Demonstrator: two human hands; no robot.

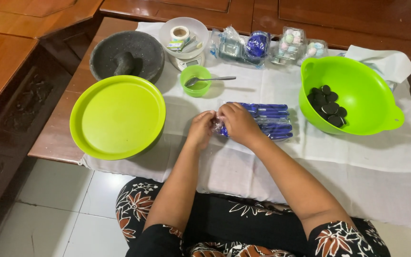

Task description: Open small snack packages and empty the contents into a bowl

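crinkly clear wrap, blue packs (267, 121), both hands (224, 126) gripping.

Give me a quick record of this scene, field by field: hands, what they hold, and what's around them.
left hand: pinching the end of the pack
right hand: gripping the same end
held: clear plastic pack of blue sleeves, lying on white cloth
right side: green plastic bowl with dark round biscuits
left side: flat green lid, stone mortar

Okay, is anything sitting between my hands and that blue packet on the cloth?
Nothing visible. The left hand and right hand are both already on the near end of the blue packet.
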